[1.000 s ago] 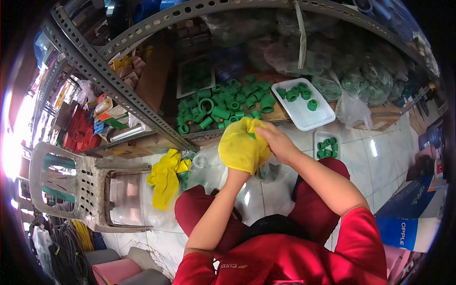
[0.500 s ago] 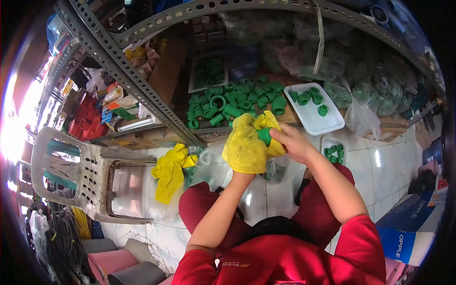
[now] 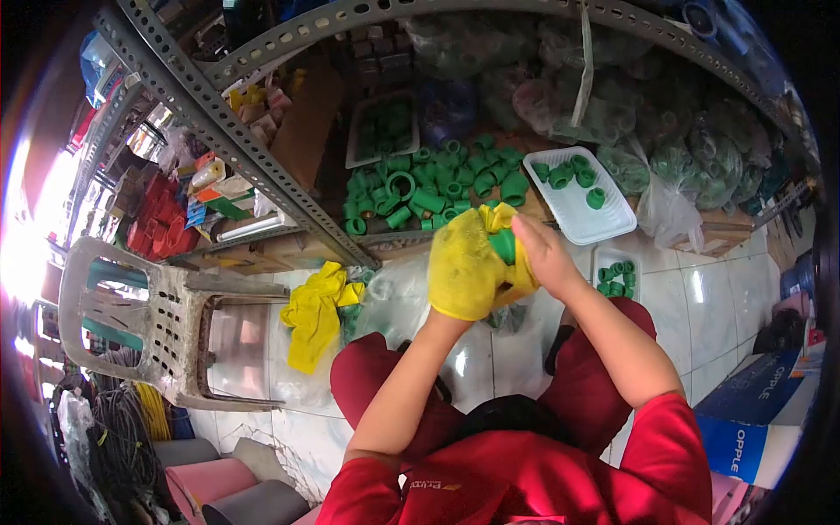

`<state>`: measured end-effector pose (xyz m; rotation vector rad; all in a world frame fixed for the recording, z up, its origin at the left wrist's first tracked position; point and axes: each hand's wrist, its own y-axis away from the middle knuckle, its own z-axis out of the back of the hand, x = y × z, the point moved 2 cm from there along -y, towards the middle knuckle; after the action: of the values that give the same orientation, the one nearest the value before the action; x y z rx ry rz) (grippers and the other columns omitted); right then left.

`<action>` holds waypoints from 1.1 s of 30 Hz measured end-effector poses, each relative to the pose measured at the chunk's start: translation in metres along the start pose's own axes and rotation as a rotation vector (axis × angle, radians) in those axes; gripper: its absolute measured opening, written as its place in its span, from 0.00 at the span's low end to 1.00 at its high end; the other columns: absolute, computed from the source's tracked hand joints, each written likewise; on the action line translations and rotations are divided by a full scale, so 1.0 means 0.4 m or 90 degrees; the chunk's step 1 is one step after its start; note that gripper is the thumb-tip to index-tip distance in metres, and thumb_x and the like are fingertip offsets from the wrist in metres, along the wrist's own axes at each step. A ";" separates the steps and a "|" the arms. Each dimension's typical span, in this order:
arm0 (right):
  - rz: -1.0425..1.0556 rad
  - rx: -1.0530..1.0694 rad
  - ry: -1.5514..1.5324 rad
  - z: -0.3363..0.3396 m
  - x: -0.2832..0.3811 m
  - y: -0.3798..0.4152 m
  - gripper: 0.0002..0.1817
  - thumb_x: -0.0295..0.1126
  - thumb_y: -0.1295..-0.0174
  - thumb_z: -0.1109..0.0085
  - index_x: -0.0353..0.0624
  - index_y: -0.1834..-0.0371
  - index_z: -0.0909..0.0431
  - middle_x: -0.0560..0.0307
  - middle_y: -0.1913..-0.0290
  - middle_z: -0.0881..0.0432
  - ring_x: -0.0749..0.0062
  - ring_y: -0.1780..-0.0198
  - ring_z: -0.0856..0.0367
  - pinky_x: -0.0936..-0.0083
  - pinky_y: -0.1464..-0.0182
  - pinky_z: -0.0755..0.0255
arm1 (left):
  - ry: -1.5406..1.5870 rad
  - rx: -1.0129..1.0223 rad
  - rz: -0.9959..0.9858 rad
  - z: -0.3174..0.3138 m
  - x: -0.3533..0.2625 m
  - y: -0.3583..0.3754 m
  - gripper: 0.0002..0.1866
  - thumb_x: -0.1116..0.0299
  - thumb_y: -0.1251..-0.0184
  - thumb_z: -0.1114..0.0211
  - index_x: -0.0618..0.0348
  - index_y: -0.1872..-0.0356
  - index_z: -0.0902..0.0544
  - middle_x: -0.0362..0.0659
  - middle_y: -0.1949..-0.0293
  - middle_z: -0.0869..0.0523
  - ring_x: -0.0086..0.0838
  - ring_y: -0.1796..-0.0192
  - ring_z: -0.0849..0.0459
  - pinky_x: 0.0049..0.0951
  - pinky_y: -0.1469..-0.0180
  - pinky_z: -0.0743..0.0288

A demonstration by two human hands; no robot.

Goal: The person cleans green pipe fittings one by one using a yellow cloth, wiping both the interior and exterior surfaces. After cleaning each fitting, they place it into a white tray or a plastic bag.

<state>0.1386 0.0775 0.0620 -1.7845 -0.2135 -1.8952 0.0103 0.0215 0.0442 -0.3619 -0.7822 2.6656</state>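
In front of my knees, my left hand (image 3: 459,278) is covered by a yellow cloth (image 3: 516,282) and closed around one side of a green pipe fitting (image 3: 503,247). On the other side, my right hand (image 3: 544,256) grips the fitting, its thumb along the upper edge. A flap of cloth lies between the right fingers and the fitting; those fingers are mostly hidden. Just beyond my hands, a heap of green pipe fittings (image 3: 429,199) lies on the low shelf. A white tray (image 3: 582,226) with several fittings sits at the heap's right.
On the floor, a smaller tray (image 3: 598,262) of fittings stands by my right knee. Another yellow cloth (image 3: 308,328) lies over plastic bags left of my legs. A worn plastic chair (image 3: 166,324) is at the left. Metal shelf posts (image 3: 227,131) and bagged fittings (image 3: 709,166) bound the far side.
The cloth-covered left hand has turned and shifted slightly right around the fitting. My right hand has also moved a little right and tilted more upright, and the fitting has turned with them.
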 end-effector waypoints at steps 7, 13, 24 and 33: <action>-0.389 0.027 -0.567 -0.030 -0.052 0.014 0.22 0.45 0.36 0.58 0.39 0.49 0.32 0.54 0.54 0.24 0.70 0.55 0.23 0.73 0.51 0.29 | 0.113 -0.057 0.070 -0.024 0.012 0.057 0.28 0.60 0.53 0.37 0.55 0.47 0.29 0.48 0.48 0.28 0.47 0.43 0.34 0.47 0.40 0.45; -0.391 0.012 -0.660 -0.024 -0.037 0.013 0.22 0.45 0.37 0.58 0.39 0.49 0.32 0.53 0.54 0.24 0.70 0.55 0.23 0.70 0.50 0.29 | 0.097 -0.141 0.162 -0.018 0.095 0.079 0.22 0.69 0.48 0.43 0.58 0.48 0.29 0.48 0.48 0.27 0.43 0.46 0.29 0.39 0.44 0.36; 0.014 0.084 0.149 -0.024 0.006 0.014 0.17 0.41 0.39 0.53 0.39 0.55 0.32 0.52 0.58 0.25 0.64 0.56 0.25 0.73 0.56 0.32 | 0.443 0.000 0.230 0.025 0.028 0.011 0.20 0.66 0.51 0.40 0.58 0.53 0.27 0.50 0.55 0.24 0.45 0.52 0.26 0.38 0.51 0.34; -0.033 0.017 0.125 -0.036 -0.029 0.009 0.18 0.42 0.39 0.52 0.39 0.55 0.33 0.49 0.58 0.25 0.59 0.57 0.25 0.72 0.55 0.33 | 0.200 -0.081 0.191 -0.040 0.045 0.061 0.20 0.66 0.54 0.39 0.59 0.56 0.24 0.49 0.56 0.23 0.46 0.53 0.26 0.38 0.51 0.34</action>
<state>0.1274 0.0709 0.0483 -1.5758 -0.2155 -2.0795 -0.0068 0.0170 0.0149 -0.9729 -0.8542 2.7289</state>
